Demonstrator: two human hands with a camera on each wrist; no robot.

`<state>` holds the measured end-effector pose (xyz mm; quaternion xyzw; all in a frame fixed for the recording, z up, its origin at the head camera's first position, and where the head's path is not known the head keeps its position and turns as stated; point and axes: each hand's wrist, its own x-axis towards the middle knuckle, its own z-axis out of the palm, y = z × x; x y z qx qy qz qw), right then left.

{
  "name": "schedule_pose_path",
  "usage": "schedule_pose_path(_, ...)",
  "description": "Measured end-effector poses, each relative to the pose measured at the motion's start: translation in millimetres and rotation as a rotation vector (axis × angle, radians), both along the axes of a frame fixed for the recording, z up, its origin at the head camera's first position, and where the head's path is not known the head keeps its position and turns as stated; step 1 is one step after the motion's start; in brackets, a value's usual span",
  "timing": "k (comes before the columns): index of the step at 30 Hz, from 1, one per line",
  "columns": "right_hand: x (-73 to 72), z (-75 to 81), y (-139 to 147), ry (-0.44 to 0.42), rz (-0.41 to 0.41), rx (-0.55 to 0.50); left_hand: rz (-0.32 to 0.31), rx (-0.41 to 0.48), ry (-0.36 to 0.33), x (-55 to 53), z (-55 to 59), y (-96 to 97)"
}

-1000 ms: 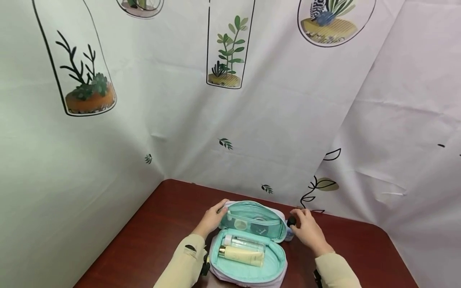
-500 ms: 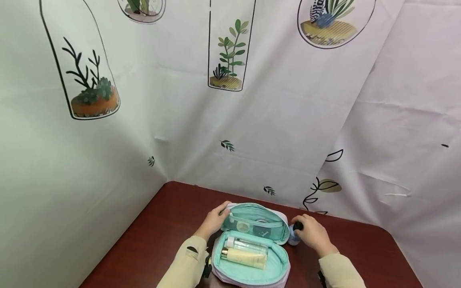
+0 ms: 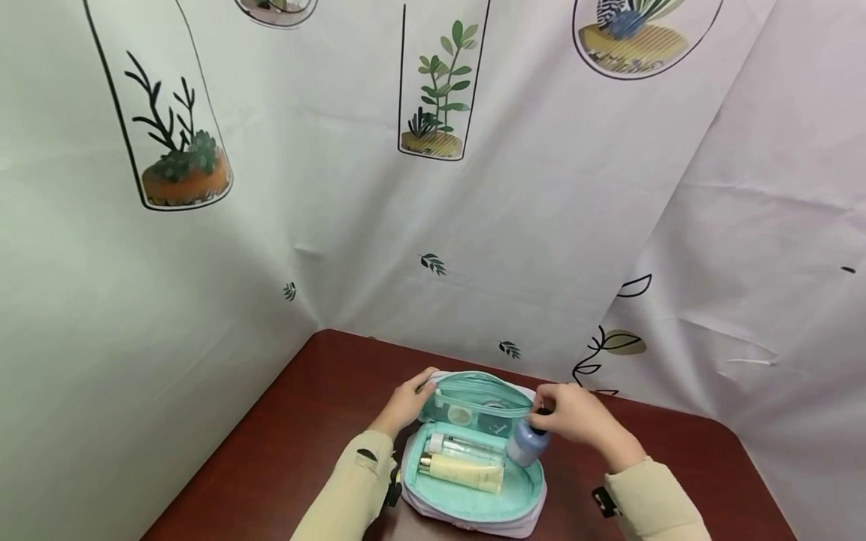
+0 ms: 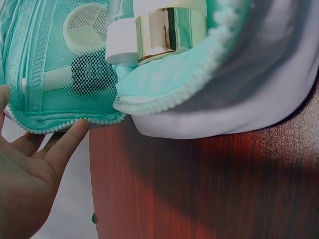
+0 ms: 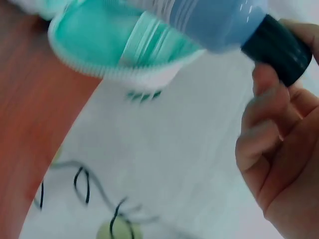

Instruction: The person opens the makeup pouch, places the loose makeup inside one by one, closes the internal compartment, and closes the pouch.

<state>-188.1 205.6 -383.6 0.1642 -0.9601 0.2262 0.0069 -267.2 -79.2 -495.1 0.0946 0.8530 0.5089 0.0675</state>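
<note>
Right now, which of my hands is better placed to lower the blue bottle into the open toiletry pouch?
Likely your right: the right hand pinches the blue bottle by its dark cap, close to the toiletry pouch. The left hand grips the edge of the raised lid.

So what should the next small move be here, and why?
Probably lower the blue bottle into the open case: the right grip pinches its dark cap, it appears above the case's right end, bare floor shows beside the yellow tube, and the left grip holds the lid.
</note>
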Motion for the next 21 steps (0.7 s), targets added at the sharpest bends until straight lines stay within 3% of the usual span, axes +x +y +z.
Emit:
schedule_pose_path(5,6.4,-16.8,-34.1,-0.052,0.140,-0.082,-0.010,0.007,0.009,-1.0,1.5,1.0)
schedule_pose_path(10,15.7,-52.5,-62.9,-0.049,0.216,-0.144,0.000,-0.004,0.006,-0.7,1.7,1.7)
schedule_pose_path(16,28.9,-93.1,-73.8,0.058,0.245,-0.176,-0.005,0.005,0.002,-1.2,1.3,6.6)
schedule_pose_path(21,34.1,-105.0,-64.4,0.000,0.230,-0.174,-0.008,0.008,0.010,-0.5,0.3,6.6)
